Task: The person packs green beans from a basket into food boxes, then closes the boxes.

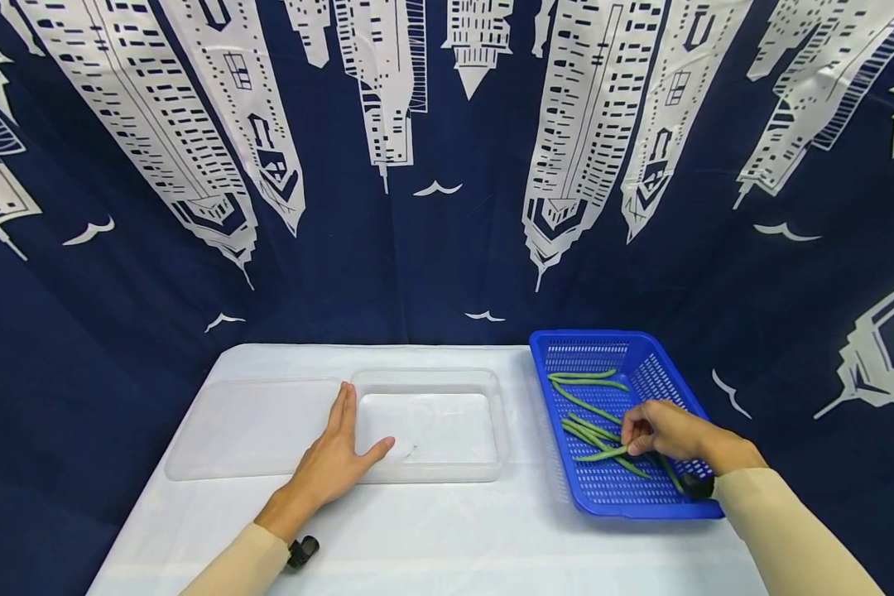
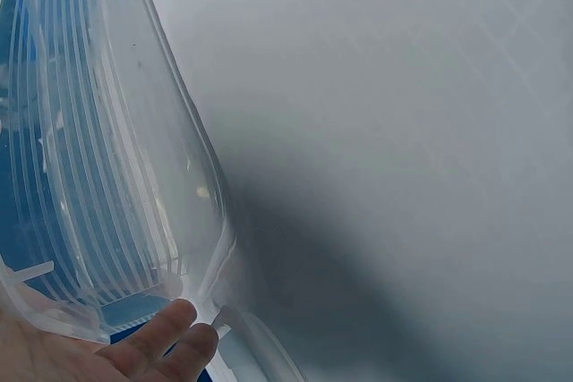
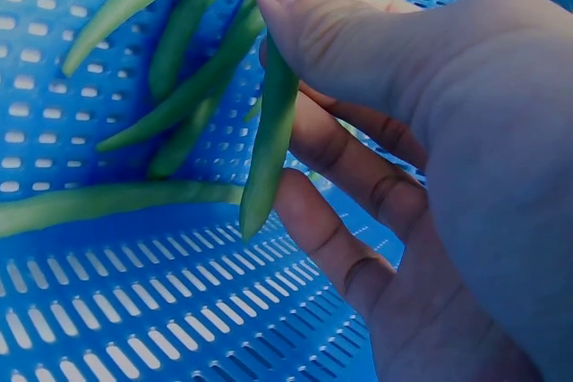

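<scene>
My right hand (image 1: 666,432) is inside a blue plastic basket (image 1: 641,511), pinching a green bean (image 3: 271,145) between thumb and fingers. Around it, several more green beans (image 1: 587,405) lie loose on the basket's perforated floor. In the right wrist view the held bean points down from under the thumb. At the left end of a clear plastic container (image 1: 432,473) is my left hand (image 1: 326,468), fingers straight and thumb spread over the near rim. The left wrist view shows its fingertips (image 2: 175,315) right at the container's edge.
A flat translucent lid (image 1: 246,430) lies on the white table (image 1: 447,538) to the left of the container. Behind the table hangs a dark blue cloth (image 1: 417,265) printed with white buildings. The basket stands at the table's right edge.
</scene>
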Motion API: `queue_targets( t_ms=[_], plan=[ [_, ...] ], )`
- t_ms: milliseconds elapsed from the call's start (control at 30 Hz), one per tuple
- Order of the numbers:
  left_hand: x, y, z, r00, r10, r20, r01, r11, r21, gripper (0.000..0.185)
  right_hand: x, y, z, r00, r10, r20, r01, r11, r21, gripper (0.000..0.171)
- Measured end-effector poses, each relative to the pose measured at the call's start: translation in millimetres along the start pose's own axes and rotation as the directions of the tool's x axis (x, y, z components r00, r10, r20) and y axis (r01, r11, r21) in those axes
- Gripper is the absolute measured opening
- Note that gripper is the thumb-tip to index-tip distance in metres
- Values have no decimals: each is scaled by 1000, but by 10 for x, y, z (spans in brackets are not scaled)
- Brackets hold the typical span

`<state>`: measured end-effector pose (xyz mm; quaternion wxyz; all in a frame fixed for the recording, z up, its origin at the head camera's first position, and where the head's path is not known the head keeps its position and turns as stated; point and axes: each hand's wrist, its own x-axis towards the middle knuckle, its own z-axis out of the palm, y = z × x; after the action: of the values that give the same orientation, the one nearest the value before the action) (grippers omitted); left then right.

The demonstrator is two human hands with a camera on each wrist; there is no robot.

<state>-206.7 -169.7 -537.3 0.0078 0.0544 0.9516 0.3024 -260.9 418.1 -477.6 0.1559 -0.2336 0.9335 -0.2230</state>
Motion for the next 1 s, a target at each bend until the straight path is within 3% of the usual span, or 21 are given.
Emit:
queue_targets(
  t_ms=[267,767,1000],
  plan=[
    [5,-10,5,1000,-3,-1,3,1000,-6,127,28,-71,-28,998,-19,-64,14,998,-65,16],
    [32,38,11,1000,13,-13,-13,1000,-4,127,14,-294,-190,988,-25,-151,12,996,-86,10],
    [-5,22,11,1000,8,-12,-8,1000,10,125,79,-440,-283,987,-62,-151,51,995,-81,10]
  ],
)
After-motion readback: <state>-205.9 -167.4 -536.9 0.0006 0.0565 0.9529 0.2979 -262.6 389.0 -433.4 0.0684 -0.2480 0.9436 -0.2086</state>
